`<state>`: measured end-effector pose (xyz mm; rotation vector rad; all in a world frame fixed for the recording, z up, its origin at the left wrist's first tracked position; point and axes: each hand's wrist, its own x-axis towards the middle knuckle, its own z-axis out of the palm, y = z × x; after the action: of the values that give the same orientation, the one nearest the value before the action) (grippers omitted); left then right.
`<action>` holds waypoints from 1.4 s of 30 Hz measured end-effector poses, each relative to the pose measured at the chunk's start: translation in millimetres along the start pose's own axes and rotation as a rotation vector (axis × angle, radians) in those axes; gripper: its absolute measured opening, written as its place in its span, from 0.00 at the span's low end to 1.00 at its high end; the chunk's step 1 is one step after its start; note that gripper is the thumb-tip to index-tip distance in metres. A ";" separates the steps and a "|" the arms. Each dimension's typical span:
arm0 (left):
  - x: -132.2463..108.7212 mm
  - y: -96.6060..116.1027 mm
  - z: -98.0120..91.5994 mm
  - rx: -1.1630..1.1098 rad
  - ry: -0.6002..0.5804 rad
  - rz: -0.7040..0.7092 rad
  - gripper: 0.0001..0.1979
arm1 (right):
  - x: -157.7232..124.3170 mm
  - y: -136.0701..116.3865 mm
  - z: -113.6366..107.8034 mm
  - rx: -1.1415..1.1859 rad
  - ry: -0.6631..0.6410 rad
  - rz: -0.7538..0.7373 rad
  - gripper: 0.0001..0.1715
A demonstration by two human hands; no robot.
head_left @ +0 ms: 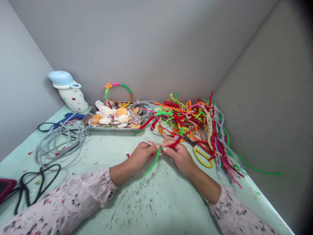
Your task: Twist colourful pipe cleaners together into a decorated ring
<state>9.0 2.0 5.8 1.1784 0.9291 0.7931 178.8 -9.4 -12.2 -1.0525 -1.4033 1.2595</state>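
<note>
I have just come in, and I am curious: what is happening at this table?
A person is working with both bare hands. The left hand and right hand meet at the fingertips, pinching a green fuzzy stem whose loose end slants down. From the right hand, a red-and-green fuzzy band curves upward. Behind the hands is a tray of shells; to the right, a heap of fuzzy stems lies beside yellow-handled scissors.

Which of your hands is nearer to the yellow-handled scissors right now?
Right. The right hand is just to the left of the yellow-handled scissors; the left hand is farther from them, beyond the right hand.
</note>
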 end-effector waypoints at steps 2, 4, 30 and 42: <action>-0.6 -0.4 -0.1 0.041 -0.010 0.029 0.13 | 0.1 4.7 -1.3 0.076 0.002 0.038 0.08; -1.2 -1.7 -0.5 0.102 0.006 0.072 0.11 | 0.5 8.6 -1.9 0.177 0.031 0.042 0.07; -2.2 -17.9 -5.8 0.551 0.221 0.520 0.07 | 0.6 9.1 1.4 0.361 0.020 0.112 0.08; -5.9 -9.1 -1.9 0.475 0.201 0.391 0.07 | -0.8 14.8 1.1 0.240 0.020 0.084 0.09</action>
<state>5.2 -4.5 -2.3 1.7542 1.1064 1.0508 178.0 -8.8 -27.1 -0.9631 -1.1695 1.4351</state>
